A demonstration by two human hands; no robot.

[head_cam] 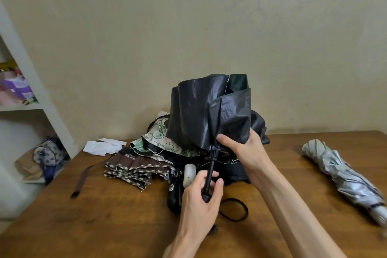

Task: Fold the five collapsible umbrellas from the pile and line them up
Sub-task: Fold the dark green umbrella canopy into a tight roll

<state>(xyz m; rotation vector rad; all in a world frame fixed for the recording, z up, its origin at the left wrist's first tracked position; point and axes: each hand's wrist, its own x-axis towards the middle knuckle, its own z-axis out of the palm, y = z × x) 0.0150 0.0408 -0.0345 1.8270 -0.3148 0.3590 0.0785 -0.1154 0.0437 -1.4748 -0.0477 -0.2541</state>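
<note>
Fingers of the left hand are curled tight around the thin black shaft of a black umbrella, just above its handle, which is mostly hidden in the palm. Right hand grips the gathered lower edge of the canopy where the ribs meet the shaft, thumb in front, other fingers wrapped behind the fabric and out of sight. Umbrella is held upright above the wooden table, canopy loose and billowing upward, just in front of the pile. It spans the two hands: left hand below, right hand above and slightly to the right.

Canopy fabric looks thin, light, slick and floppy, so it would likely slide under a loose hold. Ribs look slender and would probably bend if forced. Firmest places to hold seem to be the rigid shaft and handle, and the cluster of rib joints under the right hand.

Pile holds loose umbrellas, among them a green floral umbrella and a brown checked umbrella. A grey umbrella, already collapsed, lies well apart at the right side of the table
</note>
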